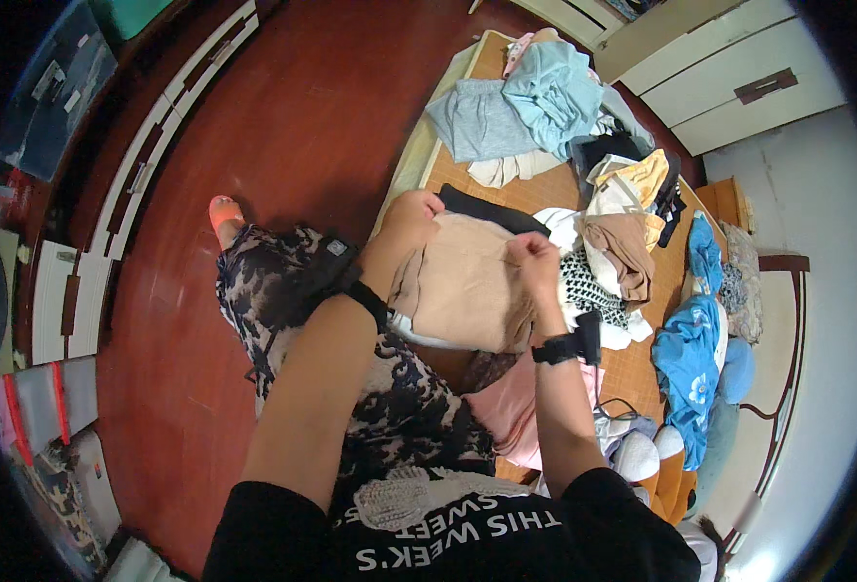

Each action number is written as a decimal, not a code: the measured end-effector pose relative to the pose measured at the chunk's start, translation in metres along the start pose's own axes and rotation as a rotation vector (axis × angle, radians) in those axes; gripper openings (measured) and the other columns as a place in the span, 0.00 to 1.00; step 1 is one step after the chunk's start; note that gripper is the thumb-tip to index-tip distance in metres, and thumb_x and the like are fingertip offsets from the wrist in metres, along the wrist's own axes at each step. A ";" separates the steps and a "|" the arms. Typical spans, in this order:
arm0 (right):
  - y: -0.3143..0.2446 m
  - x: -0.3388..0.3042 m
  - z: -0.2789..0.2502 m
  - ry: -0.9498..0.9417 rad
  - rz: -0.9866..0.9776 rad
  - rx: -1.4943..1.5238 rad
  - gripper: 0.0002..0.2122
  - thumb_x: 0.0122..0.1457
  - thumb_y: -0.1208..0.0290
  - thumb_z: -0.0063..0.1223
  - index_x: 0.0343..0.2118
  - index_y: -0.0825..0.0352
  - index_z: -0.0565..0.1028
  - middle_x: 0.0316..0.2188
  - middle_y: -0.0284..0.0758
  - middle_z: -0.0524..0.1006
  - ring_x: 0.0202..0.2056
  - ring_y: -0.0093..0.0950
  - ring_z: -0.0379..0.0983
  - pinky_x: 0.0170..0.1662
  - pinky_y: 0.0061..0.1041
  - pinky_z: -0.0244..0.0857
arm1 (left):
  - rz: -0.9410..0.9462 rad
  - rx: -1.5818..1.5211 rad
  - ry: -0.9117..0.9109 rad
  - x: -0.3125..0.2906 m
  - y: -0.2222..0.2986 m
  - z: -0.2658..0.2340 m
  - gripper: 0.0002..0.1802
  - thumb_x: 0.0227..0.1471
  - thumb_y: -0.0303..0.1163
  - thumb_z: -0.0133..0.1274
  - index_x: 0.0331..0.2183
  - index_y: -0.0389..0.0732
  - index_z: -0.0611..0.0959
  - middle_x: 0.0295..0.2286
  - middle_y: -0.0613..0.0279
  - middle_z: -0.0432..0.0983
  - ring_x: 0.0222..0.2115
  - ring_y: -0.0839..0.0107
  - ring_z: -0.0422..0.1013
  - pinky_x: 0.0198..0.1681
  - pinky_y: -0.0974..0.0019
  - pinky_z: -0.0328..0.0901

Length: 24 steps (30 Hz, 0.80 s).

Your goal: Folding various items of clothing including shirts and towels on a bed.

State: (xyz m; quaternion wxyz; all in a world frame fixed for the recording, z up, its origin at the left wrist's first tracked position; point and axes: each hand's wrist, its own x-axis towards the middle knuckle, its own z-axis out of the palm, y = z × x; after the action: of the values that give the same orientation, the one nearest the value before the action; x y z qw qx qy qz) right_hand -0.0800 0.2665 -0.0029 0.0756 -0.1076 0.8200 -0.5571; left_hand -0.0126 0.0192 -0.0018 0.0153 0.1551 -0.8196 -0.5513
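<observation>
A beige garment [465, 281], folded into a rough square, lies in front of me on a stack of other folded cloth. My left hand [411, 221] is closed on its far left corner. At the far right corner my right hand [537, 264] pinches the same fabric between thumb and fingers. Just beyond the beige garment is a black piece of clothing [494, 210], partly covered by it. A white layer shows under the stack's near left edge. What kind of garment the beige one is, I cannot tell.
Light blue clothes [553, 92] and grey shorts [487, 118] lie at the bed's far end. A mixed heap with a brown garment [621, 254] is to the right. Pink cloth [508, 415] is beside my right forearm; a blue floral garment [689, 364] lies by the headboard [778, 388].
</observation>
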 end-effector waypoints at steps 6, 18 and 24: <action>-0.084 0.013 -0.042 -0.151 -0.029 0.177 0.01 0.52 0.79 0.55 0.27 0.68 0.75 0.20 0.23 0.73 0.23 0.11 0.64 0.27 0.11 0.57 | 0.161 -0.385 -0.016 0.007 0.016 -0.019 0.17 0.42 0.20 0.55 0.39 0.35 0.77 0.28 0.64 0.75 0.30 0.78 0.70 0.36 0.74 0.65; -0.094 -0.083 -0.073 -0.862 0.232 -0.181 0.06 0.48 0.76 0.59 0.30 0.69 0.77 0.24 0.29 0.76 0.28 0.16 0.69 0.33 0.18 0.63 | 0.115 0.489 -1.074 -0.043 0.041 -0.031 0.17 0.36 0.26 0.61 0.34 0.35 0.80 0.30 0.58 0.78 0.30 0.70 0.73 0.34 0.69 0.67; -0.053 -0.101 -0.073 -0.620 0.211 -0.359 0.10 0.45 0.71 0.61 0.30 0.70 0.77 0.23 0.37 0.77 0.26 0.22 0.71 0.31 0.21 0.64 | 0.036 0.727 -0.657 -0.036 0.022 -0.016 0.13 0.31 0.30 0.62 0.28 0.40 0.83 0.28 0.54 0.78 0.28 0.57 0.74 0.32 0.63 0.69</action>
State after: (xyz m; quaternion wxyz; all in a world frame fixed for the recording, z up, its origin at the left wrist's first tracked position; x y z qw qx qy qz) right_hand 0.0044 0.3399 0.0733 0.3572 -0.1974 0.8493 -0.3347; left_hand 0.0199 0.0223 0.0299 -0.2900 -0.0458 -0.9230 -0.2488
